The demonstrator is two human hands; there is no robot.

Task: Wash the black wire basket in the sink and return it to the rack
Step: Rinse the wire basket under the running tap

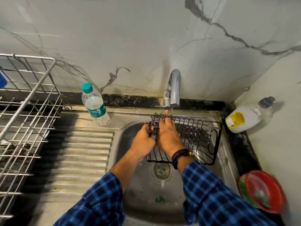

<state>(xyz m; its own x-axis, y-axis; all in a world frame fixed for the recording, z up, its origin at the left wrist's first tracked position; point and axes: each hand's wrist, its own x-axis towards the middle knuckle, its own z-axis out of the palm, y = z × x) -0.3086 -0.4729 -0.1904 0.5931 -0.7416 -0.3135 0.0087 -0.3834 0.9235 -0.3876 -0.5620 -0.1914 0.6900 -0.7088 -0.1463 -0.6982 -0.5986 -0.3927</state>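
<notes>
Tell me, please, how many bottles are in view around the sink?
2. A clear water bottle with a teal cap stands at the back of the drainboard, left of the tap; a bottle of white liquid sits on the counter at right. None seems hidden.

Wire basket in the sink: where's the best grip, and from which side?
On the basket, grip the left end wall, coming from the left, as the left hand does: fingers curl round its open wires, and the tap crowds the far rim.
</notes>
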